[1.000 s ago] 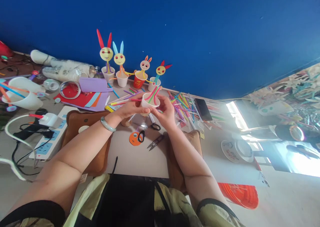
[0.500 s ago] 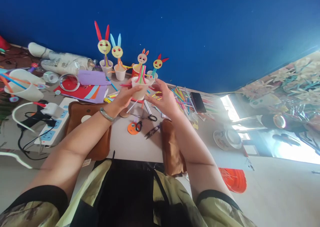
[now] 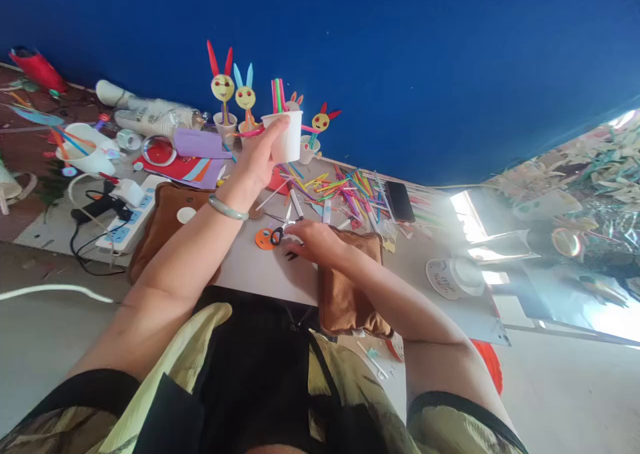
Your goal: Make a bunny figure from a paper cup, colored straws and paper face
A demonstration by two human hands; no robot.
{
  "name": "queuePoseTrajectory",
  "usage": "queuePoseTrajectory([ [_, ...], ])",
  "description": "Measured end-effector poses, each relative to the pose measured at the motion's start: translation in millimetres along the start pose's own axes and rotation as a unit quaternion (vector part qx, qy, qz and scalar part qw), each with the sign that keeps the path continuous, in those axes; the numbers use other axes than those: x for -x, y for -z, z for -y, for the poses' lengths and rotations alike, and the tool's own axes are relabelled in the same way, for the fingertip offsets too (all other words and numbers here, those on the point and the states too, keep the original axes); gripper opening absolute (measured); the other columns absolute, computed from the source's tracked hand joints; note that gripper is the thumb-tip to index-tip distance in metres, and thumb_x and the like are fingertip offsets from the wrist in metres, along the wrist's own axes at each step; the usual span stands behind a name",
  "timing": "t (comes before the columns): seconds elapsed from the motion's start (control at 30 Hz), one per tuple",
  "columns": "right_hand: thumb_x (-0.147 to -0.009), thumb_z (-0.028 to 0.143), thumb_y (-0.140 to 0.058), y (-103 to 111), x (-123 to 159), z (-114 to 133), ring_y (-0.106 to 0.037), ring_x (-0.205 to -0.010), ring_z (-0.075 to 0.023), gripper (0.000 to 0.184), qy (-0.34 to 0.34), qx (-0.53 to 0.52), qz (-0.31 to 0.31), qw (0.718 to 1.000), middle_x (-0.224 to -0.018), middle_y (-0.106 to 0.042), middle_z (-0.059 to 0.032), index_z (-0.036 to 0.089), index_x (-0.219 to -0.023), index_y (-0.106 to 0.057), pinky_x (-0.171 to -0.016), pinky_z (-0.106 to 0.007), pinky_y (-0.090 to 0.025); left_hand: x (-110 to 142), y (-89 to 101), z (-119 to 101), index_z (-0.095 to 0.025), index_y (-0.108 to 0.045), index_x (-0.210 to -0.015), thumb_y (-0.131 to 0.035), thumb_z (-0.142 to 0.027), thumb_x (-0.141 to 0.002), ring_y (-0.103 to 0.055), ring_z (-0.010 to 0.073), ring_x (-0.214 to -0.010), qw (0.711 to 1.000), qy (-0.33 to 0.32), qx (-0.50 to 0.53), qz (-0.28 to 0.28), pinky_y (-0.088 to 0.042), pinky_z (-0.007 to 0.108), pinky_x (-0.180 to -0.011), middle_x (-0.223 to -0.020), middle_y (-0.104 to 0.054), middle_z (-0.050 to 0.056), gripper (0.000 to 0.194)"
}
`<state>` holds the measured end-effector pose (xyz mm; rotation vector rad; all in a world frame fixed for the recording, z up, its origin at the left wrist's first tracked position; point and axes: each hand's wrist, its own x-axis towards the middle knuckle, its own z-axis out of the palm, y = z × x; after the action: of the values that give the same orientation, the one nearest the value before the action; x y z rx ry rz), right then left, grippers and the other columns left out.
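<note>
My left hand [image 3: 263, 154] is wrapped round a white paper cup [image 3: 290, 137], raised above the far side of the table. Pink and green strips [image 3: 278, 96] stand upright out of the cup, and pink arm-like pieces stick out at its sides. Lower down, my right hand [image 3: 317, 241] reaches over the scissors [image 3: 277, 235], its thumb and fingers apart. It hides part of the scissors and most of the dark thread snips [image 3: 291, 257]. Beside them lies an orange paper disc [image 3: 264, 239] with an eye on it.
Rabbit-faced cup figures [image 3: 223, 89] stand along the blue wall. Coloured sticks [image 3: 350, 191] and a phone [image 3: 400, 202] lie to the right. Brown pouches [image 3: 350, 294] flank the work area. A power strip [image 3: 131, 221] and purple paper [image 3: 200, 144] are at left.
My left hand has lifted the cup higher. The right hand has left the cup and come down over the scissors and snips. The view has shifted slightly.
</note>
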<state>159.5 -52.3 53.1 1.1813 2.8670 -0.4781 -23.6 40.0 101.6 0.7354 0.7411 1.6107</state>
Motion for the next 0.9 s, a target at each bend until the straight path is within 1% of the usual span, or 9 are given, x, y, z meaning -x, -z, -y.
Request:
queuePoseTrajectory([
  [0.1,-0.094,0.024,-0.067,-12.0,3.6,8.4,-0.067,-0.11,-0.0265,0.03,0.063,0.052,0.056,0.995,-0.113,-0.073,-0.0129,0.017,-0.122,-0.068,-0.092,-0.035,-0.052,46.7,-17.3,12.4,-0.014,-0.064,-0.112,-0.077,-0.042,-0.082,-0.063,0.0302,-0.123,0.999,0.01,0.039,-0.001,-0.055,0.039,-0.094,-0.119,-0.072,0.013,0.043],
  [0.2,-0.096,0.024,-0.062,-21.5,7.1,3.9,-0.066,-0.109,-0.0273,0.024,0.1,0.07,0.062,0.991,-0.114,-0.072,-0.0156,0.013,-0.117,-0.069,-0.093,-0.037,-0.051,104.2,-21.7,38.3,-0.016,-0.066,-0.115,-0.082,-0.042,-0.077,-0.066,0.0298,-0.119,1.0,0.01,0.023,-0.003,-0.054,0.039,-0.096,-0.118,-0.073,0.012,0.05],
  [0.3,-0.095,0.025,-0.063,-28.8,14.3,-10.8,-0.066,-0.105,-0.0269,0.022,0.094,0.057,0.038,0.993,-0.114,-0.072,-0.0148,0.014,-0.113,-0.07,-0.091,-0.037,-0.052,152.1,-5.2,61.4,-0.02,-0.066,-0.119,-0.084,-0.037,-0.076,-0.071,0.026,-0.104,0.999,0.027,-0.014,0.028,-0.056,0.036,-0.087,-0.112,-0.076,0.009,0.05],
  [0.37,-0.095,0.022,-0.063,-30.8,21.9,-22.8,-0.066,-0.104,-0.0255,0.019,0.099,0.051,0.025,0.994,-0.112,-0.072,-0.0132,0.016,-0.111,-0.07,-0.09,-0.036,-0.053,172.4,15.2,68.6,-0.02,-0.067,-0.116,-0.085,-0.036,-0.075,-0.071,0.0243,-0.097,0.998,0.039,-0.046,0.01,-0.056,0.032,-0.079,-0.109,-0.077,0.008,0.047],
  [0.43,-0.094,0.021,-0.064,-30.8,30.9,-34.9,-0.064,-0.109,-0.0255,0.02,0.124,0.053,0.011,0.991,-0.115,-0.07,-0.0134,0.016,-0.113,-0.069,-0.093,-0.037,-0.052,184.2,38.2,69.2,-0.021,-0.068,-0.118,-0.087,-0.035,-0.073,-0.071,0.0237,-0.096,0.996,0.049,-0.07,-0.008,-0.055,0.03,-0.077,-0.112,-0.076,0.008,0.051],
  [0.5,-0.091,0.02,-0.068,-30.9,39.2,-45.4,-0.062,-0.115,-0.028,0.028,0.14,0.06,-0.006,0.988,-0.122,-0.068,-0.0154,0.015,-0.119,-0.067,-0.097,-0.041,-0.052,191.0,59.1,66.3,-0.021,-0.069,-0.116,-0.087,-0.036,-0.072,-0.07,0.0231,-0.096,0.995,0.016,-0.072,-0.061,-0.055,0.029,-0.077,-0.111,-0.076,0.008,0.05],
  [0.63,-0.091,0.017,-0.067,-35.0,48.1,-54.8,-0.06,-0.119,-0.0297,0.029,0.13,0.053,-0.04,0.989,-0.129,-0.066,-0.0168,0.016,-0.12,-0.067,-0.102,-0.046,-0.05,201.1,87.3,62.4,-0.02,-0.072,-0.111,-0.089,-0.033,-0.068,-0.069,0.0206,-0.092,0.992,-0.012,-0.09,-0.091,-0.054,0.028,-0.078,-0.104,-0.076,0.006,0.048],
  [0.73,-0.092,0.018,-0.064,-37.9,50.3,-47.1,-0.061,-0.118,-0.0305,0.027,0.113,0.057,-0.067,0.99,-0.128,-0.067,-0.0171,0.016,-0.118,-0.068,-0.1,-0.047,-0.05,206.8,98.8,61.4,-0.02,-0.072,-0.111,-0.09,-0.031,-0.067,-0.068,0.021,-0.094,0.991,0.005,-0.105,-0.082,-0.054,0.028,-0.076,-0.106,-0.076,0.007,0.049],
  [0.9,-0.091,0.021,-0.066,-38.6,59.3,-18.3,-0.062,-0.116,-0.0295,0.027,0.091,0.045,-0.116,0.988,-0.125,-0.069,-0.0156,0.017,-0.118,-0.068,-0.1,-0.045,-0.049,206.0,111.3,51.9,-0.016,-0.071,-0.118,-0.087,-0.038,-0.071,-0.068,0.025,-0.098,0.992,0.047,-0.116,-0.021,-0.053,0.032,-0.078,-0.116,-0.074,0.013,0.054],
])
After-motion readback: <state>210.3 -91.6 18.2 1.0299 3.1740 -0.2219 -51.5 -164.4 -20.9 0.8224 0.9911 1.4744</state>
